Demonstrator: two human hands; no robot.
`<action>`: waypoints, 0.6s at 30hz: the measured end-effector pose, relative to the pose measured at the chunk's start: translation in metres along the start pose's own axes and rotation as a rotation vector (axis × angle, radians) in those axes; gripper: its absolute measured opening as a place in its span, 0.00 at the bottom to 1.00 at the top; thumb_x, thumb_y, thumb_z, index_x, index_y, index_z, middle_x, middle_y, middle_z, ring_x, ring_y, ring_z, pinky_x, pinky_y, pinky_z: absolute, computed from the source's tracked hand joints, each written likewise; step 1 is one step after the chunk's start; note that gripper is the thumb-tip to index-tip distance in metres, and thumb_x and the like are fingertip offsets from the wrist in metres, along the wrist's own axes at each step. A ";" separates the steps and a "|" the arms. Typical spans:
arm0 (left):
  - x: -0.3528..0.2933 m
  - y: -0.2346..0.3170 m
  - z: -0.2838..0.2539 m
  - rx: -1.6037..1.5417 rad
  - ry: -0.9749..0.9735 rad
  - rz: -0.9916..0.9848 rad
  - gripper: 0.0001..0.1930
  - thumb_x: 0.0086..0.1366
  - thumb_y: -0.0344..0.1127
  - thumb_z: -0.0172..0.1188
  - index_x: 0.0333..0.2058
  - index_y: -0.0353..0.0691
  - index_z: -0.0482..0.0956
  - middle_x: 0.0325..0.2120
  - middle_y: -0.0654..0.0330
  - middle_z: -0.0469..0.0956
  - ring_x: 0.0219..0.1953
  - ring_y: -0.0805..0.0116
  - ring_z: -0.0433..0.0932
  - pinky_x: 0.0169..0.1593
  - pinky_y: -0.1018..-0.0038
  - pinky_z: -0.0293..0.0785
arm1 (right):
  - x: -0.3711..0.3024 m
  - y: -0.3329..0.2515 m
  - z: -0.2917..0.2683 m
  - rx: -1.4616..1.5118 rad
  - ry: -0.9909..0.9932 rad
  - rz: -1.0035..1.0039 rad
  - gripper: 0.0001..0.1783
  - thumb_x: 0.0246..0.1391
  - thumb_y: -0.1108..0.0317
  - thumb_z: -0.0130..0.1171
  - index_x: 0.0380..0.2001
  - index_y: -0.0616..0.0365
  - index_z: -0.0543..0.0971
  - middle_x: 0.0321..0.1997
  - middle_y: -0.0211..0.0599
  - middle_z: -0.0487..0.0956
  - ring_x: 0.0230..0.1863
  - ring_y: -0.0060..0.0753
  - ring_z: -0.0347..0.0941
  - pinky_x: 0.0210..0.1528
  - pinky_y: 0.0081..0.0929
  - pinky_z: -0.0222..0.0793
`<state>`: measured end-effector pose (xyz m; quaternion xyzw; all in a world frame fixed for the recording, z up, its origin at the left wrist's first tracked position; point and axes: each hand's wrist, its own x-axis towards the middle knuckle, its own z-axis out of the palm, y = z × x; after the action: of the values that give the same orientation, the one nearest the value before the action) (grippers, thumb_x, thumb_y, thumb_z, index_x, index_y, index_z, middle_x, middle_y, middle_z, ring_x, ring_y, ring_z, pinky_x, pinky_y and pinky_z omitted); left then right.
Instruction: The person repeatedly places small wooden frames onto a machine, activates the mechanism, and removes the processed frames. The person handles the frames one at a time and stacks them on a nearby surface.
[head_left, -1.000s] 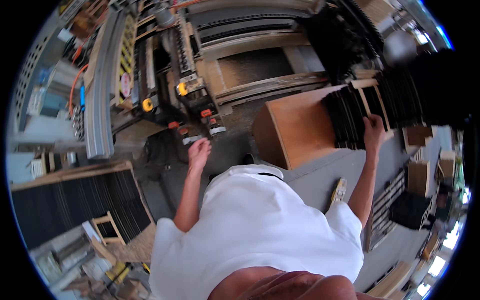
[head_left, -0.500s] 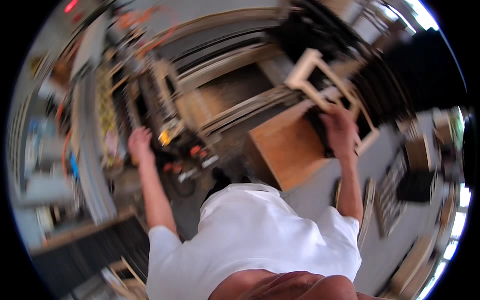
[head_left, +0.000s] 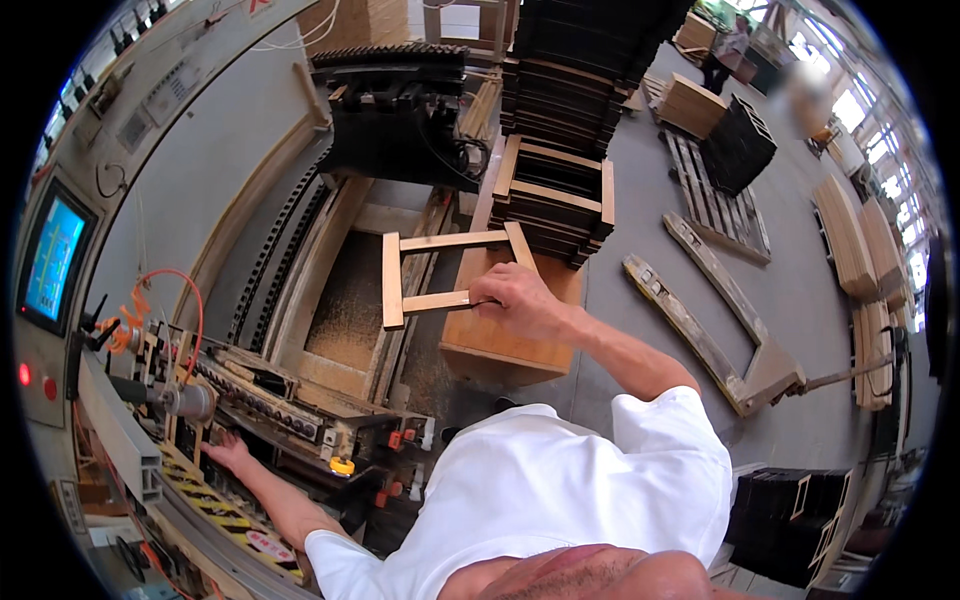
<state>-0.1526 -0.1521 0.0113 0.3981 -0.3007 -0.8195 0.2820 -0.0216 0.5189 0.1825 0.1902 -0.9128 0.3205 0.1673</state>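
My right hand (head_left: 520,300) is closed around the near bar of a light wooden frame (head_left: 392,275). The frame is a rectangle of four-sided shape with dark edges, held in the air partly over the machine bed and partly over a brown wooden box (head_left: 510,340). Out to the left, my left hand (head_left: 228,450) reaches into the machine (head_left: 290,415), beside a metal cylinder (head_left: 190,398) and upright wooden strips. Its fingers look stretched out, their tips partly hidden against the machine. Beyond the right hand stands a tall stack of similar frames (head_left: 555,180), dark inside.
A control panel with a lit screen (head_left: 55,262) stands at the left. A yellow knob (head_left: 342,467) is on the machine's near side. On the right, a pallet jack (head_left: 740,370) and a loaded pallet (head_left: 710,190) stand on the floor. Another person (head_left: 728,55) is far back.
My view has turned, bringing the screen and pallet jack into sight. My right hand has carried the frame away from the stack toward the machine. The left hand stays out at the left.
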 end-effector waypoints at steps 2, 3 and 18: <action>-0.009 -0.011 0.018 0.073 -0.018 0.059 0.45 0.65 0.63 0.48 0.67 0.36 0.45 0.66 0.50 0.54 0.68 0.54 0.51 0.68 0.59 0.49 | -0.006 -0.004 0.004 -0.054 -0.036 0.064 0.07 0.43 0.73 0.64 0.28 0.54 0.76 0.27 0.34 0.77 0.36 0.42 0.73 0.38 0.37 0.68; -0.006 -0.008 0.018 0.074 -0.024 0.091 0.43 0.66 0.62 0.47 0.67 0.36 0.46 0.66 0.51 0.54 0.68 0.54 0.53 0.68 0.60 0.50 | -0.005 -0.005 0.007 -0.055 -0.040 0.069 0.07 0.43 0.73 0.64 0.28 0.54 0.76 0.27 0.35 0.77 0.35 0.42 0.73 0.38 0.37 0.68; -0.033 -0.047 -0.076 -0.075 -0.160 0.065 0.39 0.67 0.55 0.51 0.63 0.30 0.51 0.58 0.41 0.61 0.60 0.51 0.64 0.65 0.56 0.59 | 0.097 -0.043 0.106 0.169 -0.165 -0.302 0.09 0.40 0.75 0.66 0.27 0.55 0.77 0.25 0.36 0.76 0.34 0.43 0.73 0.36 0.37 0.70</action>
<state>-0.0831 -0.1186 -0.0445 0.3107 -0.3040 -0.8498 0.2981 -0.1060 0.3962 0.1683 0.3639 -0.8543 0.3507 0.1216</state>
